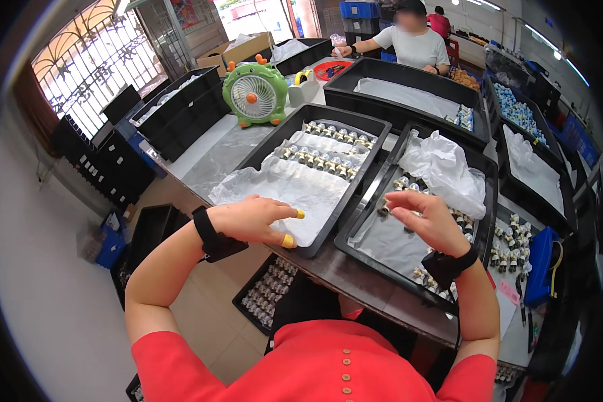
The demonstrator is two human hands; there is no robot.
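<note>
My left hand [264,220] hovers over the near end of the left black tray [375,151], with thumb and fingers apart and nothing between them. Yellow covers sit on two of its fingertips. White tissue paper [281,191] lines this tray, and rows of small figurines [321,161] with pale tops, gold middles and dark bases stand at its far side. My right hand [432,218] is over the right black tray [352,238], its fingertips closed at a small figurine [383,210]. More figurines lie under that hand, partly hidden by it and by crumpled tissue paper [442,164].
A green fan [254,92] stands beyond the left tray. Across the table a person [412,47] works behind another black tray [335,90]. To the right are loose figurines [511,248] and a blue bin [541,268]. A figurine-filled tray [269,291] lies below the table edge.
</note>
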